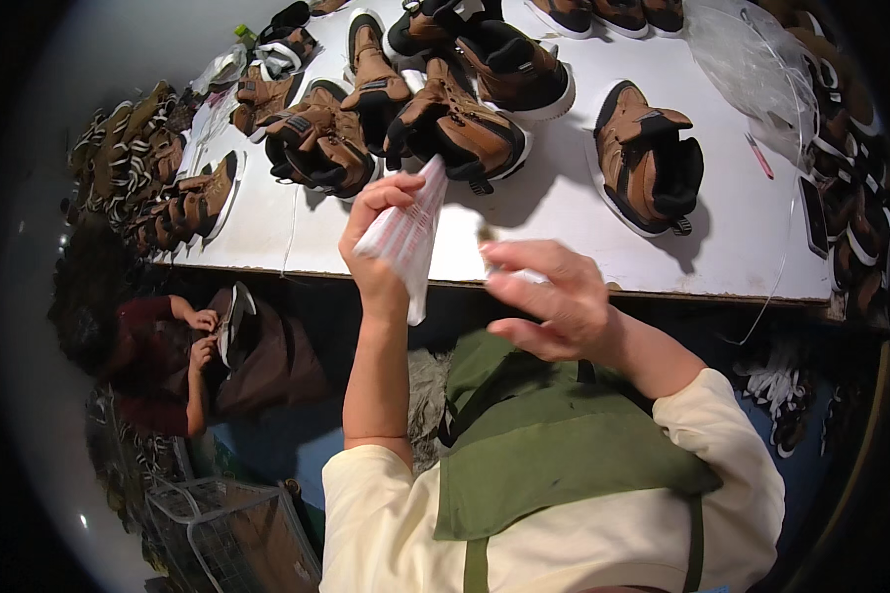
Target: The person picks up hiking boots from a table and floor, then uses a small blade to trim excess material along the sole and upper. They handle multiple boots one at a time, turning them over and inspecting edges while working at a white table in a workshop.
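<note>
My left hand is raised at the table's front edge, its fingers closed on a thin white sheet with red print that hangs down past the palm. Whether the sheet is paper or plastic I cannot tell. To its right, my right hand is partly smeared by motion. Its thumb and fingers come together around a small brownish thing, too blurred to name. Just beyond my left hand lies a brown shoe with a black lining. Another brown shoe stands apart on the right.
Several more brown shoes crowd the white table. On the right are clear plastic, a red pen-like tool and a phone. A seated co-worker handles a shoe at lower left, near a wire basket.
</note>
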### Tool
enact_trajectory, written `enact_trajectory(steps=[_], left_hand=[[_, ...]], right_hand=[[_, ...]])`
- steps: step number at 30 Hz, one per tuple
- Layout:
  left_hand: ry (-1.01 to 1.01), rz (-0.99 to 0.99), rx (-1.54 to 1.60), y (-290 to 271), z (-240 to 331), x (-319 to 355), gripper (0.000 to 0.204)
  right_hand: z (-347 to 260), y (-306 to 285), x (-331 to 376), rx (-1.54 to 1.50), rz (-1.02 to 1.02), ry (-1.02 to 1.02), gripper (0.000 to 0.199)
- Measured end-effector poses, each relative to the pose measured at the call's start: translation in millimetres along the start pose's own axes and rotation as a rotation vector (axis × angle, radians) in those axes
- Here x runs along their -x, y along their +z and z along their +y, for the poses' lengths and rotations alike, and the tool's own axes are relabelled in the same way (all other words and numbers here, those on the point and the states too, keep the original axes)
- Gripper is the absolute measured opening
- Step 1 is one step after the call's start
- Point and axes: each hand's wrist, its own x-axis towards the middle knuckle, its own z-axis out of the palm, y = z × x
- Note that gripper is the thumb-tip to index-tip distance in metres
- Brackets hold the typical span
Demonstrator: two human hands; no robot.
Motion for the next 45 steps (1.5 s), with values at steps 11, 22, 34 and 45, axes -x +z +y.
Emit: enact_trajectory(steps=[11,22,34,45], left_hand=[[-0.008,-0.292,0.974,10.8,0.8,-0.7,0.023],[-0.184,-0.414,0.979,56.2,-2.5,-13.3,0.023],[-0.449,-0.432,0.835,164.9,-5.2,-27.1,0.056],[-0.726,-0.342,0.732,132.8,-30.1,7.3,0.029]], right_hand=[[29.5,-8.8,11.8,-0.311,0.259,0.714,0.064],[16.7,-79.5,35.2,-0.637,0.451,0.814,0.017],[77.5,-251.7,84.9,-0.548,1.139,0.46,0.012],[180.8,-334.6,162.9,0.186,1.275,1.073,0.053]])
